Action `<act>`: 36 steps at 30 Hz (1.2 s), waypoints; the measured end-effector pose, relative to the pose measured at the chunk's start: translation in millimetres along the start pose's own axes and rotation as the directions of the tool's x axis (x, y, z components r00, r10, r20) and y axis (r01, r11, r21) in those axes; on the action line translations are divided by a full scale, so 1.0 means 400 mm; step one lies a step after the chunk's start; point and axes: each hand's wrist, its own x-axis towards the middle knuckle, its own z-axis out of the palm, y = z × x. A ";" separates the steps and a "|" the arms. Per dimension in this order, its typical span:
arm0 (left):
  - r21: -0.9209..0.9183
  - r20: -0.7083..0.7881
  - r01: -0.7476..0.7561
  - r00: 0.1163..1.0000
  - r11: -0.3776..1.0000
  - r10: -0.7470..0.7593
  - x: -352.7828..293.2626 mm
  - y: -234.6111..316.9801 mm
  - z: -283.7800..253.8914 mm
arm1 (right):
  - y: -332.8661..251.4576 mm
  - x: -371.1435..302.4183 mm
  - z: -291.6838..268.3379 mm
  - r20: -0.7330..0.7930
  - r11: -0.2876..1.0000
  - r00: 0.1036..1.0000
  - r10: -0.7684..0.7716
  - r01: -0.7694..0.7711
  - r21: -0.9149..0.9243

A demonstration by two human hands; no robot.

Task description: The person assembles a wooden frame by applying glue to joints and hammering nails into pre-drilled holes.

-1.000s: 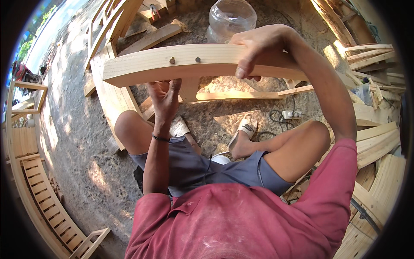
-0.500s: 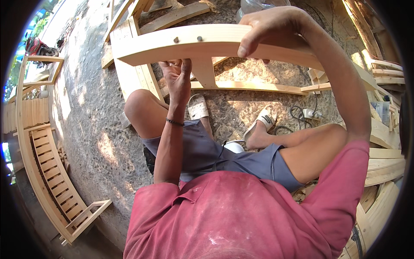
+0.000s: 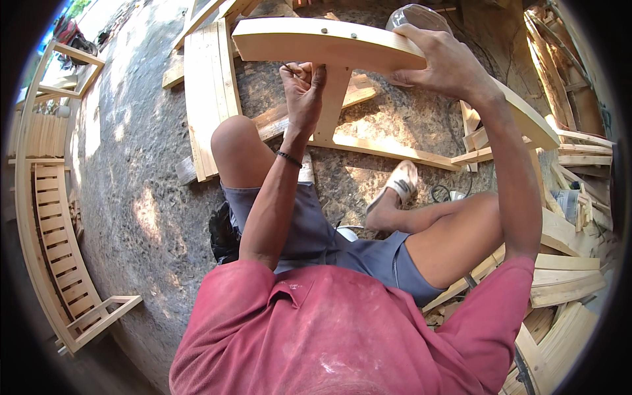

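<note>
A pale, slightly curved wooden beam (image 3: 316,47) is held up in front of me, part of a T-shaped joint with an upright board (image 3: 334,105). Two dark bolt ends or pegs (image 3: 324,31) show on its upper face near the left end. My right hand (image 3: 447,66) wraps over the beam right of the joint, thumb against the near side. Just below the beam, left of the upright board, my left hand (image 3: 304,92) is closed with fingers curled and thumb pointing up. Whatever those fingers pinch is hidden or too small to name.
A long plank (image 3: 388,151) lies low behind my feet. Joined boards (image 3: 209,99) stand left of my knee. At far left is a slatted wooden frame (image 3: 62,243). Cut timber (image 3: 559,283) is piled on the right. A clear plastic container (image 3: 421,16) sits beyond my right hand.
The beam has shifted right and up in the picture and is tilted more, sloping down to the right. Both hands have moved with it, my left hand still closed underneath.
</note>
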 end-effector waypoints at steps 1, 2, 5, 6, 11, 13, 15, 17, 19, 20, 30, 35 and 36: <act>0.029 -0.001 -0.013 1.000 0.999 0.013 -0.005 0.006 -0.011 | -0.014 0.004 0.006 0.040 0.997 0.997 0.063 -0.064 0.044; 0.060 -0.002 -0.025 1.000 0.998 0.025 -0.011 0.013 -0.024 | -0.030 0.001 0.013 0.021 0.997 0.998 0.060 -0.060 0.044; 0.119 -0.026 -0.036 0.999 0.992 0.039 -0.035 0.026 -0.028 | -0.036 -0.023 0.036 -0.082 0.999 0.996 -0.027 0.029 0.024; 0.136 -0.051 -0.024 0.998 0.990 0.031 -0.057 0.046 -0.018 | -0.042 -0.031 0.044 -0.125 0.999 0.991 -0.047 0.049 0.019; 0.146 -0.146 -0.039 0.987 0.989 0.060 -0.102 0.050 -0.006 | -0.084 -0.060 0.039 -0.220 0.993 0.968 -0.122 0.119 -0.023; 0.170 -0.166 -0.055 0.983 0.984 0.084 -0.109 0.047 -0.015 | -0.077 -0.050 0.044 -0.215 0.988 0.964 -0.155 0.151 -0.035; 0.179 -0.164 -0.064 0.982 0.982 0.094 -0.108 0.046 -0.020 | -0.061 -0.038 0.054 -0.246 0.987 0.956 -0.162 0.159 -0.031; 0.162 -0.195 -0.041 0.978 0.986 0.073 -0.109 0.046 -0.007 | -0.049 -0.033 0.055 -0.231 0.983 0.956 -0.179 0.167 -0.073; 0.134 -0.211 -0.013 0.977 0.991 0.041 -0.108 0.044 -0.005 | -0.052 -0.035 0.060 -0.240 0.986 0.957 -0.163 0.152 -0.063; 0.115 -0.216 0.015 0.976 0.993 0.010 -0.120 0.055 -0.013 | -0.060 -0.037 0.062 -0.244 0.988 0.958 -0.153 0.143 -0.058; 0.217 -0.248 -0.023 0.965 0.976 0.078 -0.097 0.063 -0.060 | -0.085 0.013 0.063 -0.088 0.995 0.991 -0.096 0.097 0.003; 0.181 -0.218 -0.017 0.974 0.983 0.058 -0.053 0.061 -0.041 | -0.079 0.040 0.057 -0.155 0.993 0.981 -0.114 0.111 -0.027; 0.153 -0.208 -0.006 0.977 0.988 0.038 -0.051 0.056 -0.053 | -0.091 0.048 0.061 -0.243 0.988 0.958 -0.151 0.143 -0.051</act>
